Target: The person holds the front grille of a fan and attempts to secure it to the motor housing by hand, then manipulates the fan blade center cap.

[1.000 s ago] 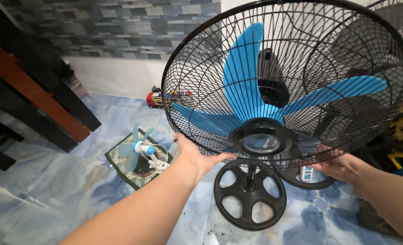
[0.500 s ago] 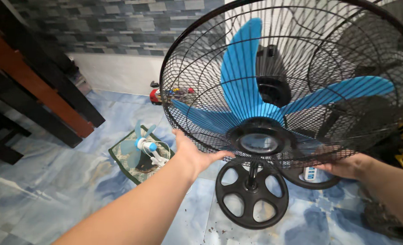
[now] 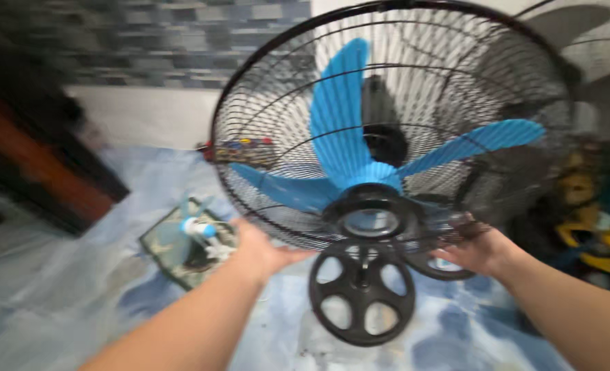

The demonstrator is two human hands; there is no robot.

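Note:
A large stand fan fills the view: a black wire guard with blue blades inside it, on a round black spoked base. My left hand grips the lower left rim of the guard. At the lower right rim, my right hand holds the guard from below. The picture is blurred by motion.
A shallow green tray with a small white and blue object lies on the blue marbled floor at the left. Dark wooden slats lean at the far left. A small red toy sits by the wall. Yellow clutter stands at the right.
The view has swung so that the fan sits further right and nearer. Both hands stay on the lower rim of the guard. The picture has become blurred.

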